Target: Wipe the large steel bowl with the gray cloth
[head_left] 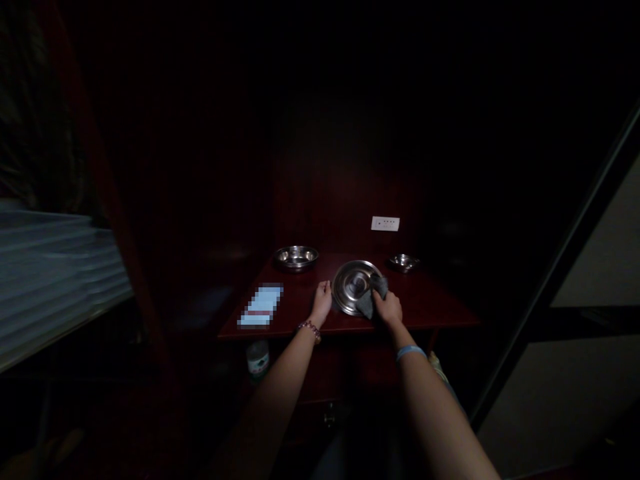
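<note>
A round stainless steel dish [345, 283] is tilted up toward me above the dark red shelf. My left hand [323, 300] is closed at its left rim, with the fingertips partly hidden. In my right hand [389, 308] a grey cloth [367, 305] is bunched, lying against the right side of the dish's inner face. A shiny metal basin [297, 259] rests at the back left of the shelf. At the back right sits a smaller metal bowl [404, 263].
A blurred-out pale sheet or screen [261, 305] lies on the shelf [300, 317] at left. Below stands a jar or bottle with a label [258, 362]. A white socket panel [385, 223] is on the back wall. Stacked translucent bluish sheets [55, 273] stand far left. The surroundings are dark.
</note>
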A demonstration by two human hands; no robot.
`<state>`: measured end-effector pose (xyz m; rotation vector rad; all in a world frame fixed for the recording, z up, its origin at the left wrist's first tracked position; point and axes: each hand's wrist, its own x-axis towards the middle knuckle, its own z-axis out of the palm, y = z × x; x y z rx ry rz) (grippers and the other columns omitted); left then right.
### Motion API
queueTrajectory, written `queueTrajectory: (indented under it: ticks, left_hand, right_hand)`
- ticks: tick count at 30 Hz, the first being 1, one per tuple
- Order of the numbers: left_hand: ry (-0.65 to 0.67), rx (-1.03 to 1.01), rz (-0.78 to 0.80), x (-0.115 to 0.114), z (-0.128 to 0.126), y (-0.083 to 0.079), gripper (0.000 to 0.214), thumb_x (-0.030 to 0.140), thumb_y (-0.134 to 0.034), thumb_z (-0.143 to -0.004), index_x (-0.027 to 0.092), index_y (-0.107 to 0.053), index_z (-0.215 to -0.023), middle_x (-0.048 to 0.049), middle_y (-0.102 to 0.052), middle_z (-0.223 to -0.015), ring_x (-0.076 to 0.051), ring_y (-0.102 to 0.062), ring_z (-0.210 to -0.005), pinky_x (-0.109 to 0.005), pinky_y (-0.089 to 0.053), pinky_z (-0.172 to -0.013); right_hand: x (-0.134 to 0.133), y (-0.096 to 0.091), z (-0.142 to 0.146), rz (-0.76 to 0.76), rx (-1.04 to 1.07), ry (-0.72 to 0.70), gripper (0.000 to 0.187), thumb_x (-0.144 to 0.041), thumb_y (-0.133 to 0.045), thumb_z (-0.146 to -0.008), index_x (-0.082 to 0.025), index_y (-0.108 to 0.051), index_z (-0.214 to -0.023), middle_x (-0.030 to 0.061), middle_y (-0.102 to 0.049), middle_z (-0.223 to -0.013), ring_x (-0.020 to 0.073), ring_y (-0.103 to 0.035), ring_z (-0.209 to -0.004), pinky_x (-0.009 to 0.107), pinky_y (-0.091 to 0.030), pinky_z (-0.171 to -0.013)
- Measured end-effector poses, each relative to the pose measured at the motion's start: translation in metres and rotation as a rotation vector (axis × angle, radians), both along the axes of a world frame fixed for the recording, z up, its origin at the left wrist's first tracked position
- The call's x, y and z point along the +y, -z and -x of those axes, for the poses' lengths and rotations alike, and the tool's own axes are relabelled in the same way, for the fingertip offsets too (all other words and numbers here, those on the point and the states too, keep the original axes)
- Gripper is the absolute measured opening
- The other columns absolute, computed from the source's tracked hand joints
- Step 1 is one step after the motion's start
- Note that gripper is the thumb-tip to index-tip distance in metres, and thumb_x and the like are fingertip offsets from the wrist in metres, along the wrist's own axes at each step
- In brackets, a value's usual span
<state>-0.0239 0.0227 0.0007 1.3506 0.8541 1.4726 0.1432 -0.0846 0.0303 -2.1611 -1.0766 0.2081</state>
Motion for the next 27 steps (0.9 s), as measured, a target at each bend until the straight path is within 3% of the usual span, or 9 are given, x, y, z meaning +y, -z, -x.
queueTrajectory:
  ticks: [10,18,27]
  left_hand:
    - [-0.022,0.001,-0.002,0.005,-0.001,0.003,0.014,0.029,-0.044,-0.092,0.021,-0.051,-0.084,-0.0017,-0.056,-0.084,-0.017,-0.056,-0.088,-0.032,-0.041,-0.095]
    - [-0.018,0.013,0.045,0.005,0.000,0.000,0.014,0.029,-0.044,-0.092,0.021,-0.049,-0.081,0.0000,-0.054,-0.080,-0.015,-0.053,-0.082,-0.030,-0.042,-0.089]
    - [-0.027,-0.053,0.058,0.000,0.001,-0.004,0.022,0.039,-0.047,-0.092,0.022,-0.052,-0.080,-0.0025,-0.057,-0.081,-0.019,-0.057,-0.087,-0.034,-0.045,-0.094]
  right_hand:
    - [-0.003,-0.005,0.004,0.023,-0.028,-0.013,0.050,-0.051,-0.046,-0.094,-0.012,-0.068,-0.117,0.0187,-0.070,-0.112,0.0291,-0.067,-0.106,0.032,-0.051,-0.086]
    - [-0.005,-0.006,0.007,0.066,-0.055,-0.017,0.051,-0.051,-0.044,-0.095,-0.012,-0.066,-0.120,0.0185,-0.069,-0.114,0.0282,-0.067,-0.107,0.032,-0.051,-0.087]
    - [-0.008,-0.010,0.011,0.072,-0.058,-0.034,0.050,-0.051,-0.044,-0.095,-0.013,-0.067,-0.119,0.0182,-0.070,-0.113,0.0266,-0.067,-0.108,0.030,-0.051,-0.087]
